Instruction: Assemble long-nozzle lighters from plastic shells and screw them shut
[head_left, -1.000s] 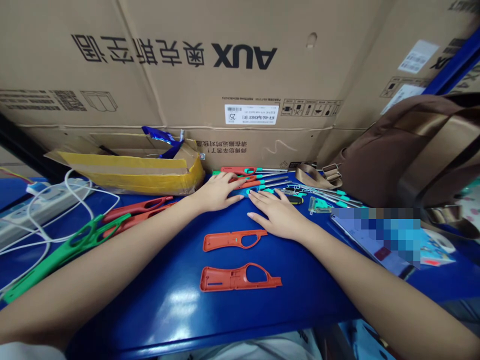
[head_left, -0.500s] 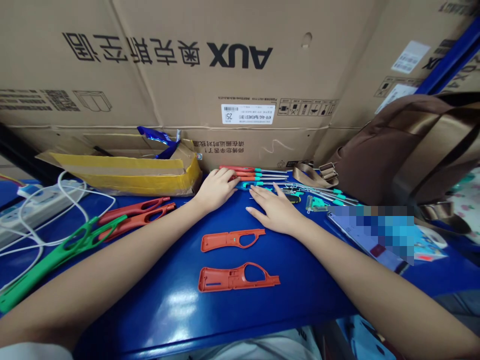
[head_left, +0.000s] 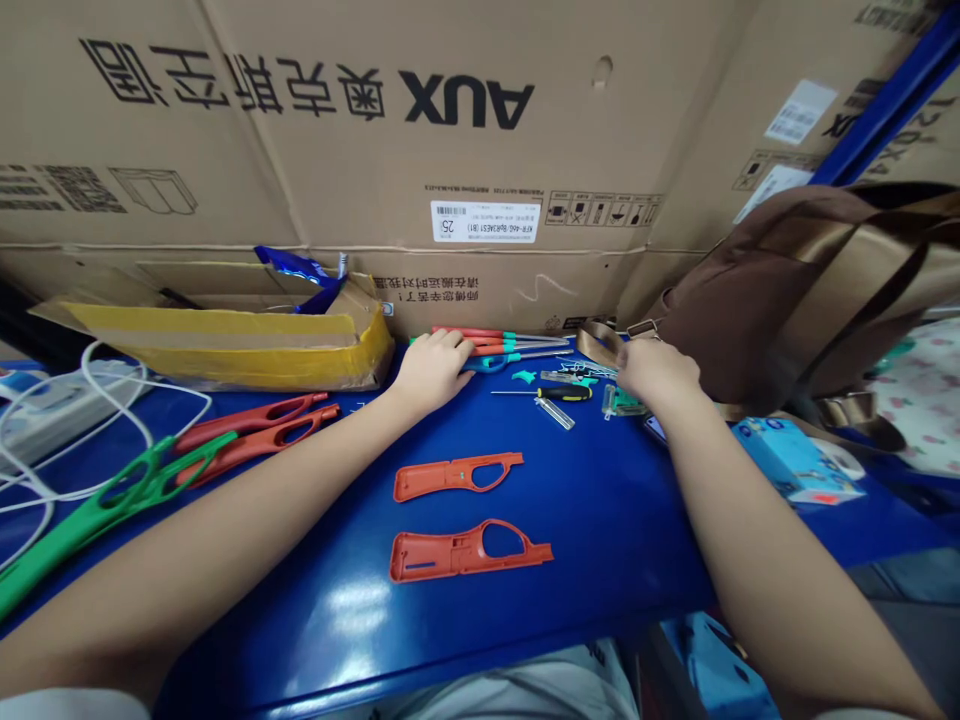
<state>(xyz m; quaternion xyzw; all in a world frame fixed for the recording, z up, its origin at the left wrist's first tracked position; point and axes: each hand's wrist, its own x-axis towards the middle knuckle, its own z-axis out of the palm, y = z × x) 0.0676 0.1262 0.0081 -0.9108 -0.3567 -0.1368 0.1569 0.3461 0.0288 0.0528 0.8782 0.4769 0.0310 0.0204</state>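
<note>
My left hand (head_left: 431, 370) lies on the near ends of a row of red and teal handled metal rods (head_left: 517, 345) at the back of the blue table (head_left: 600, 520), fingers together and curled over the red handles. My right hand (head_left: 656, 372) is further right, knuckles up and fingers bent down over a heap of small parts beside a teal piece (head_left: 621, 402); what it holds is hidden. Between the hands lie a black and yellow screwdriver (head_left: 562, 393) and a small clear tube (head_left: 556, 412). Two orange shell halves (head_left: 457, 475) (head_left: 469, 552) lie nearer to me.
A large AUX cardboard box (head_left: 450, 150) walls off the back. A yellow-taped carton (head_left: 225, 345), a power strip with white cables (head_left: 45, 410), long red shells (head_left: 255, 425) and a green one (head_left: 112, 500) are at left. A brown bag (head_left: 787, 290) and a blue box (head_left: 795, 460) are at right.
My right hand has left the table's middle and gone right to the small parts by the bag. My left hand moved up onto the red handles. The view shifted slightly.
</note>
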